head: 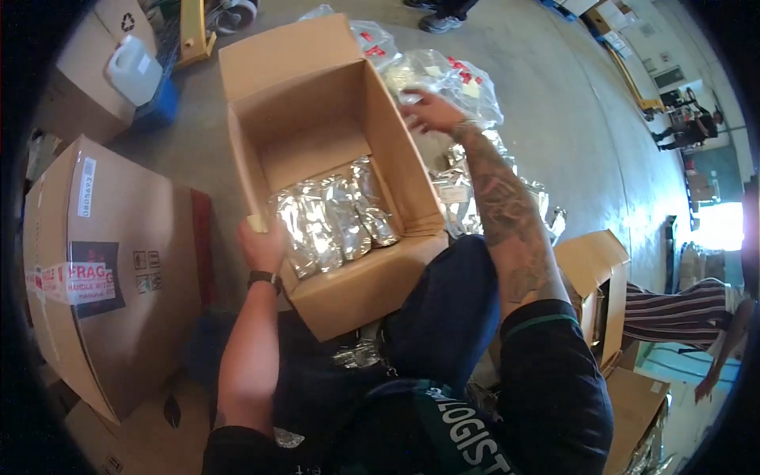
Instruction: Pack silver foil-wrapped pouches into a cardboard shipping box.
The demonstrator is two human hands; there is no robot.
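Note:
An open cardboard box [309,139] stands tilted before me, its flaps spread. Several shiny silver foil packages [332,222] lie side by side at its near end. My left hand [261,243] is at the box's left edge, with a small pale yellow piece [257,223] by the fingers; the grip itself is partly hidden. Just beyond the right wall, my right hand [433,111] is held with fingers apart and nothing in it. Under and beyond it are clear plastic bags [475,95] with red marks. More foil packages [457,193] lie on the floor beside my right forearm.
A large taped carton [136,237] stands at left, with a white plastic jug [135,70] on a blue container behind it. Another open carton [594,285] is at right. Other people stand at the top, far right and near right.

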